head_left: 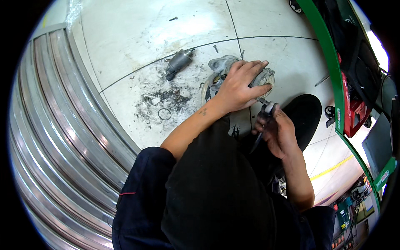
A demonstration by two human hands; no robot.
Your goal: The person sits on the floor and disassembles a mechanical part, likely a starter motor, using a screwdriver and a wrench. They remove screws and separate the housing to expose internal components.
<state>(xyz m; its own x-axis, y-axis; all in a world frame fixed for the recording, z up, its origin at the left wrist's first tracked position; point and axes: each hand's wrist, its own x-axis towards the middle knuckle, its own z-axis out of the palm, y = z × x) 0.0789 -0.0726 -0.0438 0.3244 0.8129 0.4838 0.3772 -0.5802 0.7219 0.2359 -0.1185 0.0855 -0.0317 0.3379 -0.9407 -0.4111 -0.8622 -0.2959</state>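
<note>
Black cloth [221, 187] foremost; left hand [243, 85] clasps metal casting [223, 63], right hand [281, 130] grasps tool [269, 107]; likely fastening work, next needing firm bracing.

Left hand [242, 85] covers the middle of the metal part [221, 64]. Right hand [282, 130] hides most of the tool [270, 107]; kind unclear. Ridged panel [62, 125], far left, and green frame [327, 50], right, cut off by the rim. Dark crumbs [166, 101] too small to tell.
</note>
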